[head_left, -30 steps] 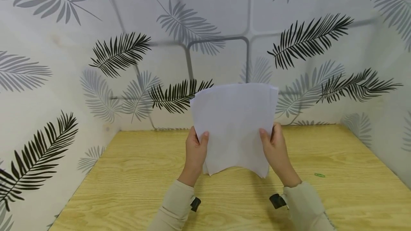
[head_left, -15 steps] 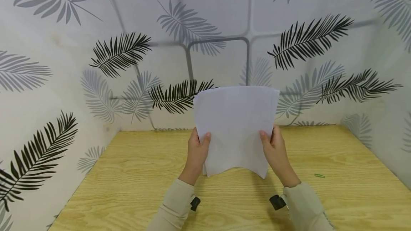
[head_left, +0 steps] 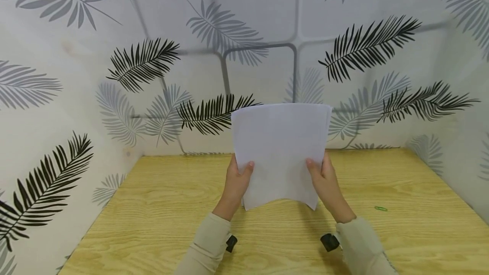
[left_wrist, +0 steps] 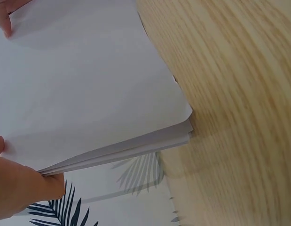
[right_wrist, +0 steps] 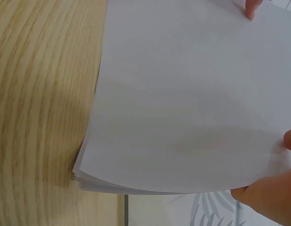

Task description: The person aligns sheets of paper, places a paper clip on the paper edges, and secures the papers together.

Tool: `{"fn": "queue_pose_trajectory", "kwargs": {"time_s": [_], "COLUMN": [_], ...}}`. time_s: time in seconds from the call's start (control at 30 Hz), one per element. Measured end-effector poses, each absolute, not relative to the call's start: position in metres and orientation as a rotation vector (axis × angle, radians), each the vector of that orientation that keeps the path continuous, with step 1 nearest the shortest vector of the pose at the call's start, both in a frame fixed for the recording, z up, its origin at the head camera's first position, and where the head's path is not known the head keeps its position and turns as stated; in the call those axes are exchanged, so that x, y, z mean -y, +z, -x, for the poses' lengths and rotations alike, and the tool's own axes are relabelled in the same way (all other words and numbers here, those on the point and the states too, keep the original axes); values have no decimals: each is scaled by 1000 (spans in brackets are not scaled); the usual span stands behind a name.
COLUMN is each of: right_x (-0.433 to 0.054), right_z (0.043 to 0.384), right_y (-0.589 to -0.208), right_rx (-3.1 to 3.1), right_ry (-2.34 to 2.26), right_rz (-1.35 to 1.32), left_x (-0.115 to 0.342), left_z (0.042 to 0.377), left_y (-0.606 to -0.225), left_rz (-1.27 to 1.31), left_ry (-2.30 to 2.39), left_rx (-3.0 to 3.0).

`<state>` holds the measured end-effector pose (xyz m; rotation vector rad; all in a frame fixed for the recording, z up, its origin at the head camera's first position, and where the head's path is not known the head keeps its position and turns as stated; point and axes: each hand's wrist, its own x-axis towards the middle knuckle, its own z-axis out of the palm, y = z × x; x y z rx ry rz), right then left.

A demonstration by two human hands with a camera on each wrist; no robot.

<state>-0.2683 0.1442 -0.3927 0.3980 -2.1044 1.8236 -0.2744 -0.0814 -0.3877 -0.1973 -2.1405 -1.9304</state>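
A stack of white paper sheets [head_left: 280,152] stands tilted up over the table, bowed between both hands. My left hand [head_left: 234,188] grips its left edge, thumb on the front face and fingers behind. On the opposite edge, my right hand [head_left: 328,186] holds the stack the same way. Several layered sheet edges, slightly fanned, show at the corner of the paper [left_wrist: 98,80] in the left wrist view. The right wrist view also shows uneven layers at a corner of the sheets [right_wrist: 183,103]. Most of the fingers are hidden behind the paper.
A green paper clip [head_left: 380,209] lies on the wood-grain table [head_left: 153,224], to the right of the right hand. Behind the table hangs a pale leaf-patterned backdrop [head_left: 259,75], which also covers the sides.
The paper stack has come down slightly, and its sheets look more evenly aligned at the top right. Both hands have shifted a little inward and down, still holding the edges.
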Motion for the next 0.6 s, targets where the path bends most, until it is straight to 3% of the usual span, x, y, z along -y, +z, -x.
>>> {"fn": "queue_pose_trajectory", "kwargs": {"time_s": [0.6], "right_x": [-143], "right_z": [269], "right_y": [-392], "right_rx": [2165], "right_ry": [1831], "right_rz": [-359], "left_x": [82], "left_z": [276], "left_y": [-389], "left_rz": [219], "left_ry": [-1940], "left_rx": [2115]}}
